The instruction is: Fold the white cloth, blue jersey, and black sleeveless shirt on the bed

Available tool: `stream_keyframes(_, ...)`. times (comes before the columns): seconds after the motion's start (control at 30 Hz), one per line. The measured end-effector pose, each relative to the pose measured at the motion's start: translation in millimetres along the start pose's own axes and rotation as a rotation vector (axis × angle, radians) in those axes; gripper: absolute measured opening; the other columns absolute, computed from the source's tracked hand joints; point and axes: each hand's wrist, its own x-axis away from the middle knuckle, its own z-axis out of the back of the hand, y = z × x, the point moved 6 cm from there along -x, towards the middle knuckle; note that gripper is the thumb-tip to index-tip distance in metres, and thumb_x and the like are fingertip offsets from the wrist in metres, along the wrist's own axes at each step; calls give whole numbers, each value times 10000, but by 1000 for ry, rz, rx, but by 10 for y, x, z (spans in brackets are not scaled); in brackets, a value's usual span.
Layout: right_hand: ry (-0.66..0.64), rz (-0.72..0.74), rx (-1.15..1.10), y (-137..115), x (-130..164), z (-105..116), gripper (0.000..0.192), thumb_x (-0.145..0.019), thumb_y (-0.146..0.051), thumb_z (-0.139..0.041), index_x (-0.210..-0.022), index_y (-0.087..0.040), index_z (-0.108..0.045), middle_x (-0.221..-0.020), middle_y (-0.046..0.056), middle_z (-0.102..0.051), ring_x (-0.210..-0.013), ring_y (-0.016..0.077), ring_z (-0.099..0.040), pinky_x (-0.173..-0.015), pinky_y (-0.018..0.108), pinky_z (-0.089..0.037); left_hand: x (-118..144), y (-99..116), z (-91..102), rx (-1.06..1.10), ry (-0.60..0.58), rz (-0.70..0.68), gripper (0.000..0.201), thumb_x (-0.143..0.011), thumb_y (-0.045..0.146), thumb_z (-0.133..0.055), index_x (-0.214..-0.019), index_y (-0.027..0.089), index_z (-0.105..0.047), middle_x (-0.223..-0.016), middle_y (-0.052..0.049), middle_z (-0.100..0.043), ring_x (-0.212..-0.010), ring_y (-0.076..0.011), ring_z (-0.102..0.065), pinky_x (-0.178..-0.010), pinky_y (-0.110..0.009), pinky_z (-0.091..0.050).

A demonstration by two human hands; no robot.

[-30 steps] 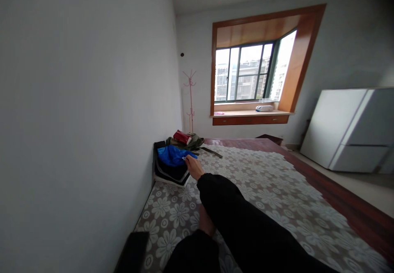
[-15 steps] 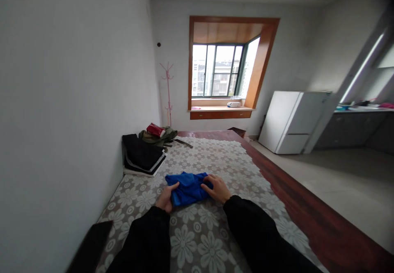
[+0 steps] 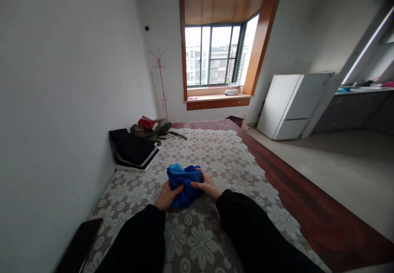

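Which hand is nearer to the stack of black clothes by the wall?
Left. The left hand holds the blue cloth on the side toward the black stack; the right hand grips the cloth's far side, farther from the stack.

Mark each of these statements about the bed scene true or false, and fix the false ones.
1. Both hands grip the blue cloth. True.
2. The blue cloth lies on top of the black pile. False: it lies apart from it, on the flowered cover.
3. A red item rests on the green bundle by the wall. True.
4. The white fridge stands left of the window. False: it stands to the right.
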Motion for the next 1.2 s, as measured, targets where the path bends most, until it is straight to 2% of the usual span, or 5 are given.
stream_keyframes(0.27,172,245,235,-369,18,93,159,-750,-348,-722,-835,-224,-669,-732,-26,-646,-735,180,-587,-719,314,-471,9,184,-12,-28,61,-69,549,-503,396,-935,-961,160,-746,-1032,-114,-795,-1045,-333,-713,-993,-475,-533)
stream_keyframes(0.43,411,136,-199,-611,210,638,359,-701,-417,-751,-1007,-247,-674,-864,18,-730,-822,244,-675,-734,366,-547,205,446,294,36,203,-72,532,-572,367,-879,-1041,173,-717,-998,-100,-799,-1035,-318,-724,-951,-456,-564)
stream_keyframes(0.63,285,-254,-149,-299,1210,1267,453,-787,-493,-691,-1178,-279,-608,-1058,70,-747,-987,300,-707,-835,420,-576,898,298,836,-47,284,69,550,-606,325,-845,-1129,235,-702,-985,-85,-798,-1004,-355,-731,-876,-502,-597)
stream_keyframes(0.97,192,-27,364,-577,1155,1335,828,-682,-352,-728,-1422,-251,-371,-1023,34,-722,-907,262,-696,-826,420,-566,841,704,1050,-541,331,-163,700,-614,406,-816,-1262,227,-621,-1281,-85,-707,-1258,-335,-603,-1097,-466,-461)
stream_keyframes(1.2,203,-190,399,-211,1266,1574,939,-689,-376,-698,-1514,-222,-278,-1159,108,-699,-1047,295,-686,-900,444,-554,912,499,1277,-723,350,-148,652,-603,449,-801,-1172,173,-642,-1154,-130,-749,-1174,-349,-654,-1040,-480,-494)
